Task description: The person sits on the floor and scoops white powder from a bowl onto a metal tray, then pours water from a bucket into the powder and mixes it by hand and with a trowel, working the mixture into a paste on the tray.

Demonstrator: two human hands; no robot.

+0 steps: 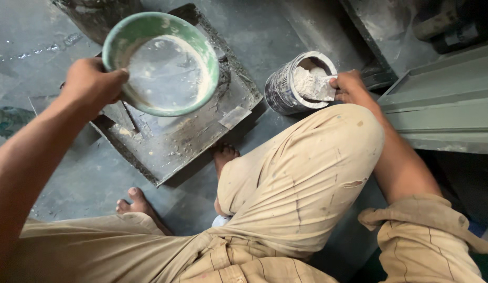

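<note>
My left hand (92, 84) grips the rim of a green bowl (162, 63), holding it tilted above a flat mortar board (175, 141). The bowl's inside is coated with white paste. My right hand (351, 86) reaches past my knee to a round metal tin (286, 89) full of white powder. It holds a small white-caked scraper (320, 89) that rests in the powder. The scraper's handle is hidden by my fingers.
I squat barefoot on a dark grey floor (86, 183), my feet beside the board. A grey-green metal frame (443, 105) lies at the right. A dark bucket (97, 15) stands at the top left, and dark tools lie at the top right.
</note>
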